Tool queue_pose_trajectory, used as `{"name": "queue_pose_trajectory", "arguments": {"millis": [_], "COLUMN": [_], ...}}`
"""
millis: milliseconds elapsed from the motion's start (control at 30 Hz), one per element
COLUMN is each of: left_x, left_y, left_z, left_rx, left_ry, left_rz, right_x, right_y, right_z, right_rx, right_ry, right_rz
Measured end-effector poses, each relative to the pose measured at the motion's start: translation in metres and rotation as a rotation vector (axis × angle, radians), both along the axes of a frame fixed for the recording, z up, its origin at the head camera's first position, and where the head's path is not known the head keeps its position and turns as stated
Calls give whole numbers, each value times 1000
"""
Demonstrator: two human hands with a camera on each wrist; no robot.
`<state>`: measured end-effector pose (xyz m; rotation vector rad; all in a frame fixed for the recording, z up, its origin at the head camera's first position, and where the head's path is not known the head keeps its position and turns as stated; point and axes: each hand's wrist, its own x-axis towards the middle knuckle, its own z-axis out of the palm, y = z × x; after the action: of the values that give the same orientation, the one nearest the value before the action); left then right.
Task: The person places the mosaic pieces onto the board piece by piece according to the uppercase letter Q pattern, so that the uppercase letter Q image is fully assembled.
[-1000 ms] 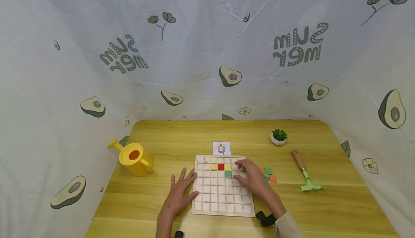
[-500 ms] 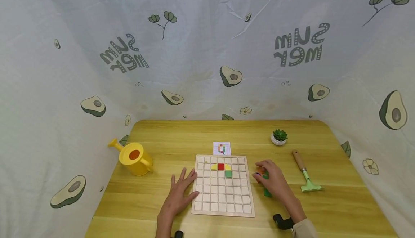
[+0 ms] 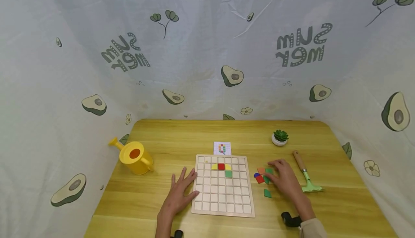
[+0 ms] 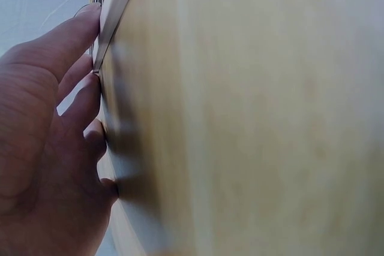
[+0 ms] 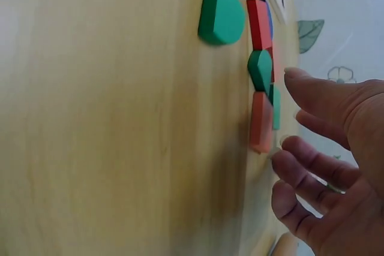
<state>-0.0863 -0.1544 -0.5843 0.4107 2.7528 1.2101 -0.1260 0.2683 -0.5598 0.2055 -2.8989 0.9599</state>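
Note:
My left hand (image 3: 176,196) lies spread on the table, its thumb and fingertips touching the left edge of a wooden grid board (image 3: 223,198). Set in the board are a red square tile (image 3: 221,166) between two yellow tiles (image 3: 214,166), and a green square tile (image 3: 228,174). Over the right end of a loose tile group hovers my right hand (image 3: 286,180), thumb and fingers apart, nothing visibly held. That group has an orange tile (image 3: 261,170), a red tile (image 3: 259,179), a blue tile (image 3: 257,175) and green tiles (image 3: 268,171). A separate green round-cornered tile (image 5: 222,13) lies nearer me.
A pattern card (image 3: 222,148) lies behind the board. The yellow watering can (image 3: 136,158) stands at the left, a potted succulent (image 3: 280,137) at the back right. To the right of my right hand lies a small wooden-handled green tool (image 3: 304,169).
My right hand has moved right, from over the board to the loose tiles, and then to their right side, uncovering the blue and red ones. The left hand has stayed put.

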Motion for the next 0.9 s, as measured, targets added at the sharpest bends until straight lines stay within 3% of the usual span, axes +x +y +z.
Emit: {"name": "queue_pose_trajectory", "arguments": {"millis": [567, 767, 900], "left_x": [1, 2, 1], "left_y": [0, -1, -1], "left_z": [0, -1, 0], "left_rx": [14, 28, 20], "left_ry": [-3, 47, 15], "left_rz": [-8, -17, -11], "right_x": [-2, -5, -7], "right_y": [13, 13, 13], "right_z": [-4, -3, -3], "right_rx": [-21, 2, 9], "right_ry": [-10, -12, -31], "right_rz": [17, 27, 27]}}
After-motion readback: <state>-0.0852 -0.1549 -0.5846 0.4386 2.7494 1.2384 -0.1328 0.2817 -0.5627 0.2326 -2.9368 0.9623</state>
